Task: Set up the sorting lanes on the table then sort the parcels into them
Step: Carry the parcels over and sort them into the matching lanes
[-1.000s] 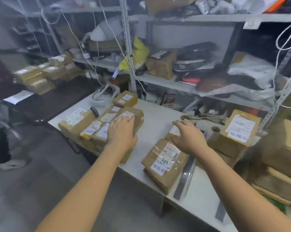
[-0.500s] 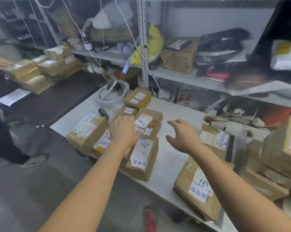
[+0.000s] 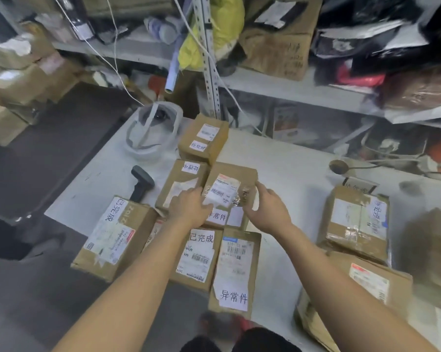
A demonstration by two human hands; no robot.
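A white table [image 3: 290,174] in a cluttered storeroom carried taped brown parcels. Nearest the person lay a long parcel [image 3: 236,270]. Just beyond it, the left hand [image 3: 191,210] and right hand [image 3: 269,212] flanked the centre parcel [image 3: 227,185]. Each hand had fingers and thumb curled onto a side edge, seemingly gripping it, and both were equally near. The centre parcel's long axis ran away from the person, and it rested on another box. A neighbour parcel [image 3: 181,181] touched its left side, with a scanner [image 3: 142,182] farther left. Bare table lay to the right, before the right stack [image 3: 356,224]. A far parcel [image 3: 204,141] stood just behind.
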